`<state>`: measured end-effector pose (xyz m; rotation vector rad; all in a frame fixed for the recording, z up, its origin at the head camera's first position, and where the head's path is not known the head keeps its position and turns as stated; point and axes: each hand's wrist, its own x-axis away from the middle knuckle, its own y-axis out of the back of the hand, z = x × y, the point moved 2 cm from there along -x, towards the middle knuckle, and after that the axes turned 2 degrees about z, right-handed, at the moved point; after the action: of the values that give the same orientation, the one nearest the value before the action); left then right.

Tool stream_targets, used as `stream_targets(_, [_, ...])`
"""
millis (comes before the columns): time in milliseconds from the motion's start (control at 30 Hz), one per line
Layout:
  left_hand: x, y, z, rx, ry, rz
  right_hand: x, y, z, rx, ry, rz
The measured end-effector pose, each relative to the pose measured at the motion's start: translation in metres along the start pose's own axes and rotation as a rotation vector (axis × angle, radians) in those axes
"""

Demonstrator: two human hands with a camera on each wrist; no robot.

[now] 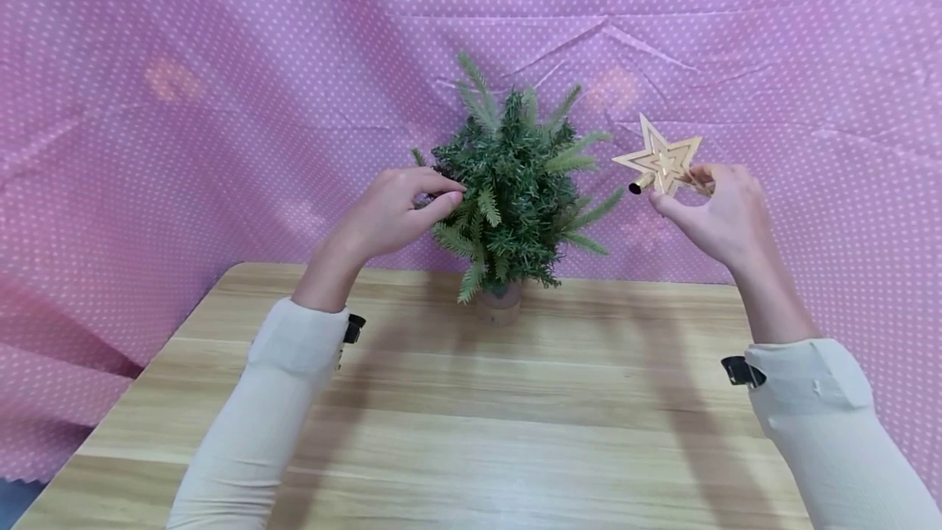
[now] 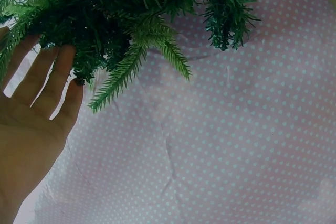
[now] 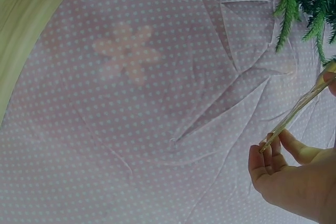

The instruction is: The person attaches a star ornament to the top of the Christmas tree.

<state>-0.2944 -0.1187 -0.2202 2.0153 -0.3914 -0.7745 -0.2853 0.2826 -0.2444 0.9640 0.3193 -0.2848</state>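
Star face-on, head view only

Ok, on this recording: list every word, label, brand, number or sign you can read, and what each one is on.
No text is readable in any view.
Star in the right hand: nested star outlines, no lettering visible.
Tree's base: too small and blurred to tell whether it is marked.
Black piece at the right cuff: too small to tell.
Backdrop cloth: printed pattern, no lettering visible.

There are one tree, one star, one table, two sleeves.
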Motion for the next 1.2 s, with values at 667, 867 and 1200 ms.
stream_targets(667, [0.0,-0.001,0.001,0.009,0.015,0.019,-0.004,0.001,0.018,-0.027,0.002,-0.02])
stream_targets(867, [0.0,0.0,0.001,0.008,0.01,0.008,-0.006,0.004,0.025,-0.049,0.003,-0.037])
stream_targets(1200, [0.001,0.001,0.0,-0.005,-0.013,-0.013,-0.01,0.006,0.035,-0.037,0.012,-0.031])
